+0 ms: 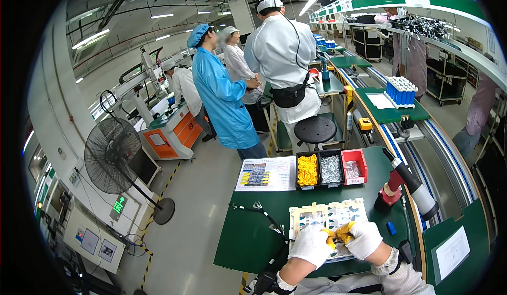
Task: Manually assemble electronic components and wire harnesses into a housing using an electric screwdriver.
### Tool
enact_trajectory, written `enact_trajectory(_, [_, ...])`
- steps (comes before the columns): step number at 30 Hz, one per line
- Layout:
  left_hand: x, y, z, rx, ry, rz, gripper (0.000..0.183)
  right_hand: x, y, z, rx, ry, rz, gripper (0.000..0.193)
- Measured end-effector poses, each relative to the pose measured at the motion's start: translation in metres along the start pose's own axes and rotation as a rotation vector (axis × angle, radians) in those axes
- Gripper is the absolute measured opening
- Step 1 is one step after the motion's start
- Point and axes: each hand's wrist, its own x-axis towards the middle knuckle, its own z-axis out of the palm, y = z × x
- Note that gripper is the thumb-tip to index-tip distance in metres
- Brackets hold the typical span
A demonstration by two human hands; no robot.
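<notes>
The gloves look like matt cloth, the silvery parts shiny metal, the red bin smooth plastic.

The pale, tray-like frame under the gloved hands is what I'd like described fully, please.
The pale, tray-like frame looks roughly rectangular and rigid, with cream strips along its far edge and whitish and blue-grey patches showing between strips. Its material is unclear. It lies on the green table, seemingly flat. The left hand and right hand hide much of its near part; whether they touch it cannot be told.

Apparently arrowed wall sign, lettered red-bin label
</notes>
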Motion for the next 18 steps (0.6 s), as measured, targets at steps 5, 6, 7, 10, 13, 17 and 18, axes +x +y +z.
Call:
enact_trajectory(5, [-0.001, 0.0, 0.003, -0.009, 0.008, -0.036, 0.018, -0.006, 0.012, 0.004, -0.027, 0.0, -0.001, 0.01])
enact_trajectory(6, [-0.001, -0.001, 0.006, -0.011, 0.026, -0.058, 0.019, -0.004, 0.012, 0.005, -0.021, 0.001, 0.019, 0.011])
enact_trajectory(7, [-0.003, 0.005, 0.002, -0.066, 0.084, -0.087, 0.019, -0.004, 0.009, 0.006, -0.001, 0.017, 0.05, 0.012])
enact_trajectory(10, [-0.007, -0.001, 0.005, -0.098, 0.261, -0.103, 0.021, -0.001, 0.007, 0.003, -0.03, 0.014, 0.068, 0.012])
enact_trajectory(13, [-0.003, -0.003, -0.005, -0.202, 0.388, -0.118, 0.027, 0.007, 0.008, 0.004, 0.042, 0.025, 0.076, 0.012])
enact_trajectory(17, [-0.005, -0.005, -0.009, -0.332, 0.413, -0.17, 0.036, 0.008, 0.007, 0.008, 0.093, 0.005, 0.198, 0.013])
enact_trajectory(18, [-0.007, -0.004, -0.011, -0.348, 0.412, -0.182, 0.036, 0.005, 0.008, 0.009, 0.056, 0.007, 0.142, 0.013])
